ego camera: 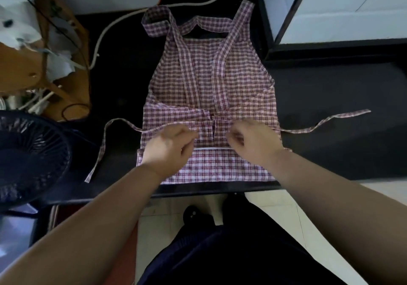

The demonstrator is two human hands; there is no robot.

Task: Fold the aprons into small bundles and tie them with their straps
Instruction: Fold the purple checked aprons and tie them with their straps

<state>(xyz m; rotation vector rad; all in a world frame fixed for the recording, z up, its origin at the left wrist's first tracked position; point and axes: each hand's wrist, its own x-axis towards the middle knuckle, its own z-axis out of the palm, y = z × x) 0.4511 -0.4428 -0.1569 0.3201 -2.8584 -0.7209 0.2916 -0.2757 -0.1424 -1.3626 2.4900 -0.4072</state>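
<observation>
Head view: the checked apron (pixel 207 91) lies flat in the centre of the frame on the black table (pixel 330 108). Its bib points to the top, its hem sits at the table's near edge, and its sides are turned inward over the middle. The left hand (pixel 169 146) and right hand (pixel 253 144) sit side by side at the waist line, just below centre. Each has curled fingers and appears to pinch the cloth, though blur hides which layer each holds. The left waist strap (pixel 103 144) trails towards the fan (pixel 28 157) at lower left. The right waist strap (pixel 319 124) runs out to the right, and the neck straps (pixel 158 20) loop at the top. The step in hand seems to be a crosswise fold at the waist. To do it well, lift both pinches evenly, keep the turned-in sides from springing open, lay the edge square, and leave both waist straps free for tying
</observation>
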